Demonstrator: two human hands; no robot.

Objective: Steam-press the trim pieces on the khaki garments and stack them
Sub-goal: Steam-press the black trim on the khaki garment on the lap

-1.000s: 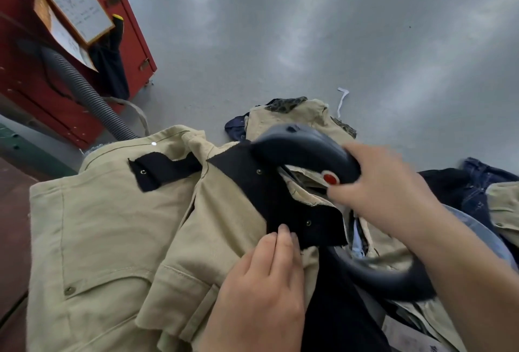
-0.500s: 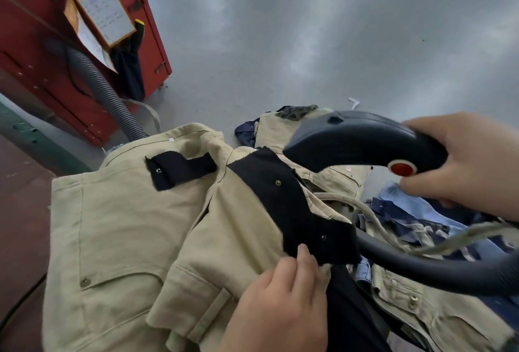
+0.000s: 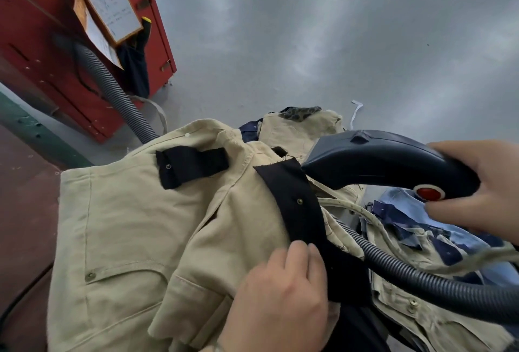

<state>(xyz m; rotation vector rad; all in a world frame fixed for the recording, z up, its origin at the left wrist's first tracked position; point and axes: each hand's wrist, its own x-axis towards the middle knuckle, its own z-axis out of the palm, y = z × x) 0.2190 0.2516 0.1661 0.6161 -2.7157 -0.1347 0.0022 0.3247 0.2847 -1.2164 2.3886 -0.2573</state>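
Note:
A khaki garment point(image 3: 134, 239) lies spread in front of me with a short black trim piece point(image 3: 191, 164) near its collar. A second, longer black trim strip point(image 3: 297, 205) with a snap runs diagonally over the upper khaki piece. My left hand point(image 3: 280, 301) rests on the fabric, its fingertips pressing the strip's lower end. My right hand point(image 3: 477, 185) grips the dark steam iron point(image 3: 387, 163) by its handle, thumb near the red button point(image 3: 428, 192). The iron hovers just right of the strip, its nose close to the strip's top. Its ribbed hose point(image 3: 421, 275) trails to the lower right.
More khaki pieces point(image 3: 303, 126) and blue and navy garments point(image 3: 415, 228) are piled at the right. A red cabinet point(image 3: 42, 42) with papers and a grey corrugated hose point(image 3: 112, 90) stands at the left. Grey floor point(image 3: 309, 28) lies beyond; a brown table surface point(image 3: 22, 197) shows at the left.
My right hand lifted the steam iron off the long black strip and swung it to the right. My left hand stays on the strip's lower end.

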